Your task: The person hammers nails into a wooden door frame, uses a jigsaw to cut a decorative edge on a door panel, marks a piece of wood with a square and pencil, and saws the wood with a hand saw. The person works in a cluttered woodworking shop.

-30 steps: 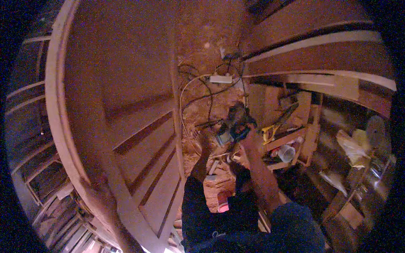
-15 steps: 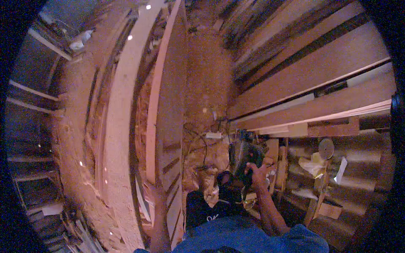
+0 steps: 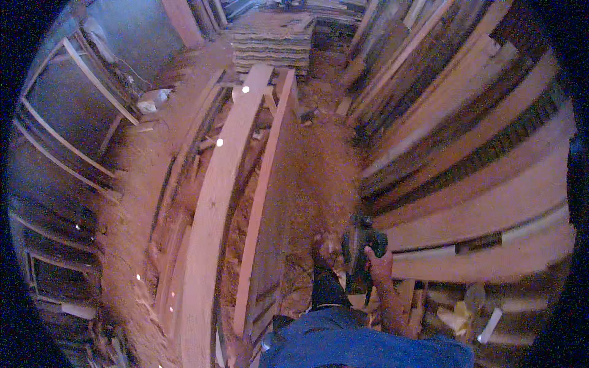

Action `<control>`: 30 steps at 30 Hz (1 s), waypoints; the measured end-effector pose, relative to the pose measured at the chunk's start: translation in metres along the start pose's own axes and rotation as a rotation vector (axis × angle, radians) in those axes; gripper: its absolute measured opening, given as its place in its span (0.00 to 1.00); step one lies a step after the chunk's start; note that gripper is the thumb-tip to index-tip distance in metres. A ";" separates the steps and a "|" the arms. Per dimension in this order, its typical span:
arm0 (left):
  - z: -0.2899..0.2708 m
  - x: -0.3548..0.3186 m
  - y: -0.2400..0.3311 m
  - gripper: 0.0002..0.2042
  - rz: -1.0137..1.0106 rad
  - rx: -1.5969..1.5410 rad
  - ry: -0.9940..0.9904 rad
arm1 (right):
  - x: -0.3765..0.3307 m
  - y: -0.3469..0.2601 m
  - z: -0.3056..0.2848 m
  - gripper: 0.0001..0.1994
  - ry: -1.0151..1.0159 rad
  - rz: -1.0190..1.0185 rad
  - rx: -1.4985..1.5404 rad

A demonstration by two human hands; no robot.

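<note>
My right hand [image 3: 380, 262] is closed around the handle of a dark green hand-held power tool [image 3: 356, 248], its exact kind unclear in the dim light. The tool hangs in the air to the right of a long board set on edge [image 3: 265, 178]. At the bottom of the view my left hand [image 3: 239, 348] is at the near end of that board; its fingers are too dim to make out. Left of the edge-on board, a long pale plank [image 3: 211, 214] lies flat, running away from me.
Long boards [image 3: 472, 190] are stacked along the right side. Corrugated sheets [image 3: 273, 43] are piled at the far end. A wooden frame [image 3: 92, 76] stands at the left wall. Papers [image 3: 454, 319] and a round disc [image 3: 474, 297] are at the lower right.
My view has tilted upward, bringing the planks' far ends and the sheet pile into sight. The power tool stays in my right hand. My left hand appears lower in the picture.
</note>
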State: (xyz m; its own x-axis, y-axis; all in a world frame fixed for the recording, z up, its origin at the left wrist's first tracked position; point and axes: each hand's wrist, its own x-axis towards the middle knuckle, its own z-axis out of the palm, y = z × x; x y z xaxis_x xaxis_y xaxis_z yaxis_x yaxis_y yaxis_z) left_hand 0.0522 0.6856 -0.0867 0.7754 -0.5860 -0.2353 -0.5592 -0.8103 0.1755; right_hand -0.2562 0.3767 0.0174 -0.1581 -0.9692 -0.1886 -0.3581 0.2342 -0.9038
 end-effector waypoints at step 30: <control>-0.111 0.609 0.552 0.45 -0.009 -0.205 -0.038 | 0.621 -0.149 0.001 0.17 0.189 0.331 0.242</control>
State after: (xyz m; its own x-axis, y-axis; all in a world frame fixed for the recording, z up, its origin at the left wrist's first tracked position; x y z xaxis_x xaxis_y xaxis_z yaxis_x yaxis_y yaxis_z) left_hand 0.2487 -0.1185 -0.0267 0.7662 -0.5818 -0.2729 -0.4781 -0.7998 0.3630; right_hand -0.2999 -0.2605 0.0343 -0.4010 -0.8093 -0.4292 -0.0377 0.4827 -0.8749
